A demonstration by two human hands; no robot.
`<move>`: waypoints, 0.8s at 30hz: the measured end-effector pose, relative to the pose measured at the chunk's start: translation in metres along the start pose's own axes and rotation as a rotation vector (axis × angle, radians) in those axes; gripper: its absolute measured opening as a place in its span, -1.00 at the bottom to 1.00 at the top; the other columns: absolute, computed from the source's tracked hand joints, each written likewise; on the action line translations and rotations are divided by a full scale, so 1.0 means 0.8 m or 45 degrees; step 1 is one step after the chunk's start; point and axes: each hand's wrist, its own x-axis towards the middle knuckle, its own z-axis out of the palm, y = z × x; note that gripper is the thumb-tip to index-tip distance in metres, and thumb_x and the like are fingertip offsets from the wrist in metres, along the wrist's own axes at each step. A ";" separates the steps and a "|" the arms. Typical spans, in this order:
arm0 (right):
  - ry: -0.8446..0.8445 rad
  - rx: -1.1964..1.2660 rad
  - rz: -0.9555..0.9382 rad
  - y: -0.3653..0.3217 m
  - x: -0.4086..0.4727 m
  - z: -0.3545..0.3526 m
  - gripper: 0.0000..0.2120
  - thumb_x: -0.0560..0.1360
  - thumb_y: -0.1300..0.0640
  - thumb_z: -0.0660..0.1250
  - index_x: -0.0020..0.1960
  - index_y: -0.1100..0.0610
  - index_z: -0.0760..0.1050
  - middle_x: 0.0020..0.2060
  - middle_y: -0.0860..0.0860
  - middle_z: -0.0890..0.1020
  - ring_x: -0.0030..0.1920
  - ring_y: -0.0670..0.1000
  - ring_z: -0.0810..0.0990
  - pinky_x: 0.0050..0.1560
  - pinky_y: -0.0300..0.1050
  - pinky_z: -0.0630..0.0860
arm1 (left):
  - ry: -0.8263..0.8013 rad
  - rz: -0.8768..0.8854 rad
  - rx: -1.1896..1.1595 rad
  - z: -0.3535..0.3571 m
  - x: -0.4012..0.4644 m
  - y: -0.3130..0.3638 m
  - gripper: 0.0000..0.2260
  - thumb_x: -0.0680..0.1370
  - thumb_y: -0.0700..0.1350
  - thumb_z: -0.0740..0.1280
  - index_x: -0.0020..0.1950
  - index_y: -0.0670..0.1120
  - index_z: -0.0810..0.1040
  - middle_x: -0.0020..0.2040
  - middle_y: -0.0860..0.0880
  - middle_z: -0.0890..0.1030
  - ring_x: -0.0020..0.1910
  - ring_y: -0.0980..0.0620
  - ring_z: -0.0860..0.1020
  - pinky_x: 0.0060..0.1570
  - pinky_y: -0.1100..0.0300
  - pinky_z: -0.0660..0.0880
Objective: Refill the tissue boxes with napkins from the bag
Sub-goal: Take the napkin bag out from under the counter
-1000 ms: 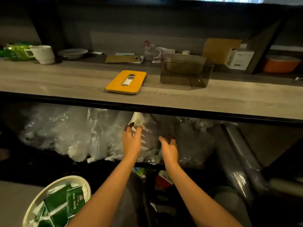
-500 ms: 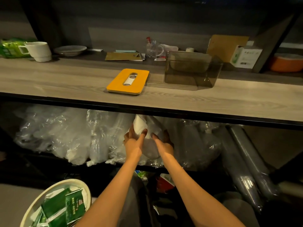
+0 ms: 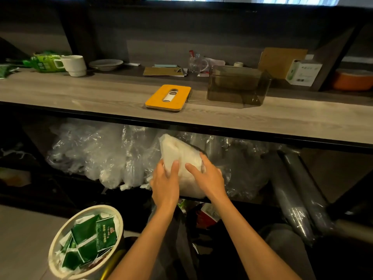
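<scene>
- Napkins bag (image 3: 181, 158), white and wrapped in clear plastic, sitting at the front edge of the lower shelf (image 3: 238, 200), tilted, upper corner reaching just under the counter's dark front edge (image 3: 222, 131).
- Being gripped from both sides: left hand (image 3: 164, 183) curling thumb and fingers round the left face, right hand (image 3: 207, 178) wrapping over the right side with fingers spread.
- Crowding in on both flanks: crumpled clear plastic bags (image 3: 96, 154) to the left, sleeves of stacked cups (image 3: 298, 197) to the right; open room only toward the viewer.
- Lying on the counter above: orange tissue box lid (image 3: 157, 98) with its slot, and just right of it the smoky clear tissue box (image 3: 238, 87), open-topped, apart from the lid.
- Standing further back: white mug (image 3: 74, 64), plate (image 3: 106, 63), small white carton (image 3: 303, 72).
- Sitting below left: round bin (image 3: 60, 235) holding green packets.
- Differing from half a second ago: bag now drawn further out of the shelf and showing far more of its white bulk; hands spread wider across it, no longer only touching its top.
</scene>
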 end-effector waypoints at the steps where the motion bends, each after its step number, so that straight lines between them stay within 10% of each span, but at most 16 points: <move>1: -0.005 -0.002 -0.013 -0.005 -0.010 -0.008 -0.28 0.48 -0.34 0.26 0.55 -0.13 0.16 0.49 -0.01 0.35 0.51 0.12 0.21 0.42 0.12 0.27 | 0.016 0.022 -0.001 -0.008 -0.008 0.005 -0.30 0.44 0.46 0.02 0.44 0.08 0.35 0.35 0.02 0.48 0.32 -0.05 0.42 0.23 -0.12 0.41; 24: 0.713 0.012 -0.335 -0.115 -0.048 -0.260 -0.33 0.49 -0.30 0.29 0.52 -0.22 0.15 0.31 -0.06 0.50 0.34 0.05 0.42 0.19 0.03 0.48 | -0.248 0.630 -0.428 0.049 -0.038 0.275 -0.49 0.46 0.36 0.33 0.34 0.24 0.33 0.27 0.06 0.46 0.09 0.12 0.56 -0.01 -0.01 0.63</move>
